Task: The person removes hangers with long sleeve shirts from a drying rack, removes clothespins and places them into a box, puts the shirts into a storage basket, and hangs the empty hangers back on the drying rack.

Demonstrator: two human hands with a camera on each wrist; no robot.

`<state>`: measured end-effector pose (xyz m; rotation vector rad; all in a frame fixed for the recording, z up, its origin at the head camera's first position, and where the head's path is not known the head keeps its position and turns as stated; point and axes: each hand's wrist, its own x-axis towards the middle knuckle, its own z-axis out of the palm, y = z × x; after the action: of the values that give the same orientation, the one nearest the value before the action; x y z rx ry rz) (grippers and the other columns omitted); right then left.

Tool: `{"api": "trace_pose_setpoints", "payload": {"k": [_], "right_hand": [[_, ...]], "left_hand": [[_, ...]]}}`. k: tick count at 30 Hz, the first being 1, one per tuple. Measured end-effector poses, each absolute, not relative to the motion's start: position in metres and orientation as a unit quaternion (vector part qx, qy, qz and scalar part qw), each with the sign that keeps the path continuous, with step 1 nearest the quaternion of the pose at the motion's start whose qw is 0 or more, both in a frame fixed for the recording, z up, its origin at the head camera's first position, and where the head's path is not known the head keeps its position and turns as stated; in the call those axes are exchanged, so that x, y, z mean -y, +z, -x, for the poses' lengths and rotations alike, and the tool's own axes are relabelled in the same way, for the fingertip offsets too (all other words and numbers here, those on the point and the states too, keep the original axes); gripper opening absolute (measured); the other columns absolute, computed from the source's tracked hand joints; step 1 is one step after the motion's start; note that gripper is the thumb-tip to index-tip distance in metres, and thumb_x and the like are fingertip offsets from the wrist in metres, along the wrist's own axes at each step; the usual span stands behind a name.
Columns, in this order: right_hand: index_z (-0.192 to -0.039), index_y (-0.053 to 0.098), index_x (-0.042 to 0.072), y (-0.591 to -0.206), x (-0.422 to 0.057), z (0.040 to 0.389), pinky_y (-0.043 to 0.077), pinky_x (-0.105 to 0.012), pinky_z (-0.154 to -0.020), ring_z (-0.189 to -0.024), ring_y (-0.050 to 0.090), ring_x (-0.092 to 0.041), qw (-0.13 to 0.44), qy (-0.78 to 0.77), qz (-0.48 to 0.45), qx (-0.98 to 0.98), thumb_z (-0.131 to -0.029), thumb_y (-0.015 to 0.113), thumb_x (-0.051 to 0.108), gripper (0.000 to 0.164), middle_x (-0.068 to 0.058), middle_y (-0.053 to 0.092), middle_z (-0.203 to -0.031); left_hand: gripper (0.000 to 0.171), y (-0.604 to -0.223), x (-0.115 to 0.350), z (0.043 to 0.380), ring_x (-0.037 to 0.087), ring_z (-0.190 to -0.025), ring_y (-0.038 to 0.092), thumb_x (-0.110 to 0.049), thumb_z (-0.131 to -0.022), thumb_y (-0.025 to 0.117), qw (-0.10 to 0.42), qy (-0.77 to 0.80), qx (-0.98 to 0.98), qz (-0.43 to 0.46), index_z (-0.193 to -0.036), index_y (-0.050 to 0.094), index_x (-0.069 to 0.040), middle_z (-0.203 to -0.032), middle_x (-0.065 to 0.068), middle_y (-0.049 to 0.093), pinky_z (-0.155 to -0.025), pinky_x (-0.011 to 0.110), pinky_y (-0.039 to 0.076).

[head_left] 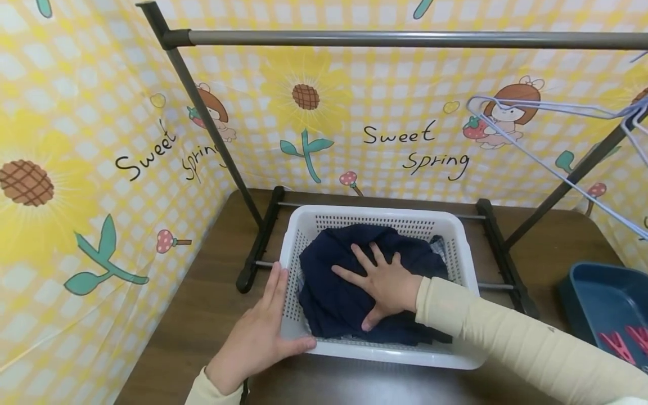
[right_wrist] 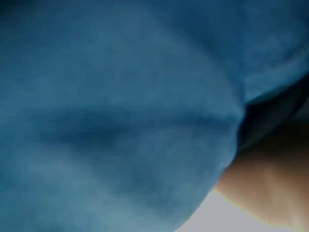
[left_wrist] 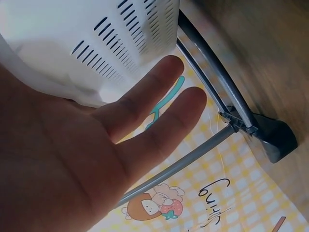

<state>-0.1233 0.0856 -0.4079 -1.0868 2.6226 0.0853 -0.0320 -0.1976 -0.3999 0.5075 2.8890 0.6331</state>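
Observation:
A white plastic basket (head_left: 390,355) with slotted walls stands on the brown table, filled with dark navy cloth (head_left: 329,281). My right hand (head_left: 387,284) rests on top of the cloth, its fingers spread wide and straight. At the basket's left front corner, my left hand (head_left: 260,329) lies with straight fingers along the outer wall and its thumb on the rim. The left wrist view shows two extended fingers (left_wrist: 164,125) beside the slotted basket wall (left_wrist: 111,38). Blurred blue cloth (right_wrist: 120,96) fills most of the right wrist view.
A clothes rack frames the basket, with a top bar (head_left: 354,38) and black feet (head_left: 263,242). Pale blue hangers (head_left: 547,107) hang at the right. A dark blue bin (head_left: 597,292) holding pink clothespins (head_left: 617,346) stands at the right edge. Patterned cloth walls surround the table.

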Motion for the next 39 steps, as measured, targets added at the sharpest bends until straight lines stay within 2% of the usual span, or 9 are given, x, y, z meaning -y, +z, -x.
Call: {"api": "trace_pose_setpoints", "payload": {"k": [5,9,12,17,22,27,33,36,39], "right_hand": [[-0.163,0.007,0.036,-0.393,-0.098,0.124,0.029,-0.076,-0.100,-0.146,0.008,-0.056,0.151,-0.030,0.386,-0.909,-0.070,0.073,0.075,0.121,-0.021,-0.009,-0.166],[-0.164,0.010,0.032,-0.374,-0.119,0.112,0.025,-0.078,-0.101,-0.146,0.007,-0.056,0.113,-0.025,0.370,-0.922,-0.065,0.075,0.077,0.127,-0.024,-0.007,-0.165],[-0.163,0.017,0.028,-0.370,-0.133,0.103,0.027,-0.079,-0.098,-0.143,0.014,-0.060,0.104,-0.003,0.345,-0.933,-0.061,0.079,0.076,0.129,-0.030,0.003,-0.163],[-0.163,0.020,0.025,-0.377,-0.140,0.106,0.030,-0.077,-0.098,-0.138,0.026,-0.062,0.137,0.019,0.328,-0.934,-0.066,0.082,0.069,0.122,-0.034,0.016,-0.160],[-0.163,0.018,0.028,-0.355,-0.151,0.107,0.021,-0.077,-0.103,-0.144,0.015,-0.057,0.166,-0.039,0.300,-0.938,-0.072,0.078,0.069,0.117,-0.029,0.008,-0.163],[-0.164,0.014,0.025,-0.336,-0.180,0.077,0.019,-0.079,-0.102,-0.147,0.010,-0.053,0.116,-0.100,0.269,-0.951,-0.076,0.072,0.071,0.115,-0.027,0.004,-0.164],[-0.162,0.008,0.005,-0.363,-0.215,0.030,0.025,-0.078,-0.098,-0.145,0.016,-0.055,0.068,-0.122,0.180,-0.974,-0.075,0.063,0.078,0.127,-0.030,0.005,-0.163],[-0.158,0.012,-0.006,-0.386,-0.222,0.008,0.029,-0.078,-0.096,-0.144,0.019,-0.054,0.055,-0.127,0.157,-0.978,-0.075,0.061,0.081,0.130,-0.031,0.004,-0.163],[-0.157,0.013,-0.009,-0.402,-0.221,-0.003,0.030,-0.078,-0.096,-0.145,0.019,-0.052,0.042,-0.139,0.157,-0.977,-0.073,0.062,0.081,0.132,-0.027,-0.004,-0.164]], "left_hand": [[0.130,-0.399,0.197,0.033,0.043,-0.124,0.055,-0.082,-0.075,0.063,0.067,0.207,-0.962,-0.163,-0.163,-0.002,-0.009,-0.168,0.009,-0.008,-0.086,0.060,0.050],[0.131,-0.399,0.196,0.032,0.042,-0.125,0.054,-0.083,-0.075,0.063,0.075,0.208,-0.962,-0.160,-0.163,-0.004,-0.012,-0.168,0.006,-0.010,-0.088,0.060,0.050],[0.132,-0.399,0.195,0.031,0.039,-0.114,0.060,-0.083,-0.074,0.063,0.072,0.204,-0.963,-0.159,-0.163,-0.004,-0.012,-0.168,0.005,-0.010,-0.084,0.056,0.052],[0.133,-0.396,0.194,0.031,0.031,-0.092,0.064,-0.082,-0.074,0.065,0.066,0.195,-0.966,-0.156,-0.163,-0.002,-0.009,-0.169,0.006,-0.009,-0.075,0.050,0.054],[0.132,-0.395,0.192,0.031,0.033,-0.098,0.063,-0.082,-0.074,0.065,0.067,0.194,-0.966,-0.155,-0.163,0.000,-0.008,-0.169,0.005,-0.008,-0.076,0.050,0.053],[0.131,-0.397,0.190,0.033,0.037,-0.106,0.062,-0.082,-0.075,0.064,0.059,0.189,-0.967,-0.163,-0.162,0.001,-0.007,-0.169,0.008,-0.006,-0.075,0.052,0.053],[0.130,-0.399,0.188,0.038,0.040,-0.118,0.058,-0.082,-0.076,0.063,0.045,0.182,-0.967,-0.170,-0.162,0.004,-0.005,-0.168,0.011,-0.004,-0.079,0.055,0.052],[0.130,-0.400,0.186,0.040,0.040,-0.116,0.059,-0.081,-0.076,0.064,0.052,0.184,-0.968,-0.164,-0.162,0.002,-0.006,-0.168,0.010,-0.006,-0.079,0.056,0.052],[0.131,-0.400,0.185,0.043,0.040,-0.109,0.062,-0.080,-0.076,0.066,0.054,0.190,-0.967,-0.161,-0.162,0.001,-0.006,-0.168,0.010,-0.007,-0.076,0.054,0.053]]}}
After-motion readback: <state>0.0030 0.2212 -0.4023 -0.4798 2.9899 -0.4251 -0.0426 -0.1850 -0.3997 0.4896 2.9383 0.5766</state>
